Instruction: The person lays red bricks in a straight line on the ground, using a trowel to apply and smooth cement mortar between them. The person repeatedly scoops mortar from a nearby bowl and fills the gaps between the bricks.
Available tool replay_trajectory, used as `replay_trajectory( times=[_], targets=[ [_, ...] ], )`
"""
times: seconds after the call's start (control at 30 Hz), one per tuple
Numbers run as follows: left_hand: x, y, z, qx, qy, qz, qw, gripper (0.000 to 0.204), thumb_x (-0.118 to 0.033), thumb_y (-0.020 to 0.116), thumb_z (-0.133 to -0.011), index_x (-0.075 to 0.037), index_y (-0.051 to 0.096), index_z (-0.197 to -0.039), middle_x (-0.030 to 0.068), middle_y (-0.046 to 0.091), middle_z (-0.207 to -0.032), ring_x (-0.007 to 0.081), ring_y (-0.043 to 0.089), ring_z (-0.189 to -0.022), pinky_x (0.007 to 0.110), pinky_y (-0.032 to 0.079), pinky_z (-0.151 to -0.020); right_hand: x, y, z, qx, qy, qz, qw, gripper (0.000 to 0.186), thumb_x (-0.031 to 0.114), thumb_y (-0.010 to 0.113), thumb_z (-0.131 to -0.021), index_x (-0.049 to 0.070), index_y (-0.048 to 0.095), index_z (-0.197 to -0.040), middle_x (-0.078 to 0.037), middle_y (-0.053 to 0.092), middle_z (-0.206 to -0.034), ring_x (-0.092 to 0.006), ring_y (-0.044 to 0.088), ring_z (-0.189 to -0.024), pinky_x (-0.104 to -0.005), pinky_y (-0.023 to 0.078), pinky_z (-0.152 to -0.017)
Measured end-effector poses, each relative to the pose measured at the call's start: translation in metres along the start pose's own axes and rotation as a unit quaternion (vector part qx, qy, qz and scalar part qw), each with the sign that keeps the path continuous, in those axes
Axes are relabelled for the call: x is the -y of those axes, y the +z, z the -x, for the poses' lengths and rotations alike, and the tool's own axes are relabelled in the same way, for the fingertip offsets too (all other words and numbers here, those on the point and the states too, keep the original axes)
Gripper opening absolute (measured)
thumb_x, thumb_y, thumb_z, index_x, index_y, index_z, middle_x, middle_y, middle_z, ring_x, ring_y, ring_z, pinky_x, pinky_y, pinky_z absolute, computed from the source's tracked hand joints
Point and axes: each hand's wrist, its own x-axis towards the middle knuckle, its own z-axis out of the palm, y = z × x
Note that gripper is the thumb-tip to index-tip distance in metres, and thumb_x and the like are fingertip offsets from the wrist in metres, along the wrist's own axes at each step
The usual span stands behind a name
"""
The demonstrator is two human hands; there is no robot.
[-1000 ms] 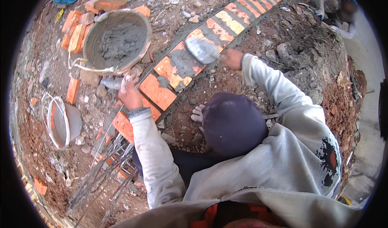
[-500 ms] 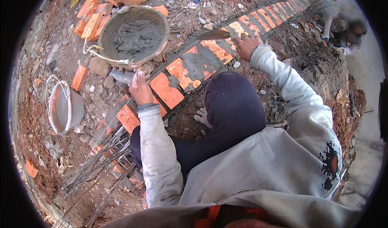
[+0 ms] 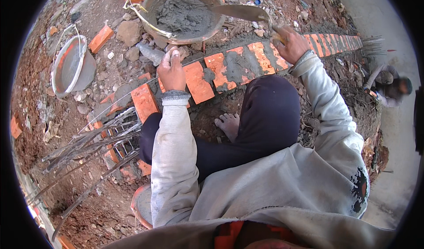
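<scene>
Over brick row, R hand grips trowel, blade out to hand's left w/ tip against mortar bucket in view; L hand curled, hold unclear.

To the right of the pale bucket lie a brownish stone and, farther along, a dusty plastic bottle; below the bucket splay steel rods, with a partly hidden round tub lower still; far right of the bucket, another person stoops.
</scene>
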Motion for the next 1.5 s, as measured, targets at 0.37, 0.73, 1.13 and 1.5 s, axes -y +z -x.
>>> replay_trajectory(
  times=[0.37,0.73,1.13,1.5],
  targets=[
    [0.034,0.011,0.053,0.095,-0.091,-0.372,0.919,0.049,-0.022,0.058,-0.086,0.008,0.05,-0.124,0.0276,0.056,-0.12,0.0374,0.058,-0.108,0.043,0.044,-0.093,0.157,0.086,-0.15,0.219,-0.173,0.145,0.949,0.026,0.018,0.059,-0.081,0.005,0.066,-0.103,-0.019,0.067,-0.103,-0.0328,0.064,-0.1,-0.0442,0.053,-0.081],
    [0.011,0.0,0.022,-0.059,-0.007,-0.056,0.997,0.05,-0.022,0.055,-0.091,0.008,0.044,-0.13,0.0233,0.054,-0.126,0.0315,0.056,-0.114,0.037,0.045,-0.093,0.132,0.078,-0.192,0.052,-0.185,0.187,0.963,0.02,0.017,0.056,-0.082,0.007,0.068,-0.094,-0.014,0.069,-0.096,-0.0284,0.067,-0.092,-0.0417,0.055,-0.075],
    [0.004,0.02,-0.045,-0.128,-0.043,-0.183,0.974,0.044,-0.028,0.066,-0.081,0.006,0.062,-0.108,0.0266,0.066,-0.094,0.0392,0.063,-0.094,0.04,0.048,-0.081,0.125,0.07,-0.188,0.243,-0.22,0.104,0.939,0.035,0.032,0.058,-0.08,0.006,0.067,-0.102,-0.022,0.067,-0.092,-0.0395,0.065,-0.09,-0.0453,0.051,-0.082],
    [0.019,0.024,-0.048,-0.137,-0.017,-0.113,0.984,0.031,-0.023,0.068,-0.08,0.0,0.065,-0.101,0.0171,0.069,-0.081,0.0315,0.067,-0.078,0.039,0.05,-0.07,0.117,0.077,-0.204,0.138,-0.202,0.314,0.917,0.022,0.017,0.057,-0.08,0.006,0.068,-0.095,-0.016,0.068,-0.1,-0.0307,0.066,-0.095,-0.0423,0.054,-0.079]
  ],
)
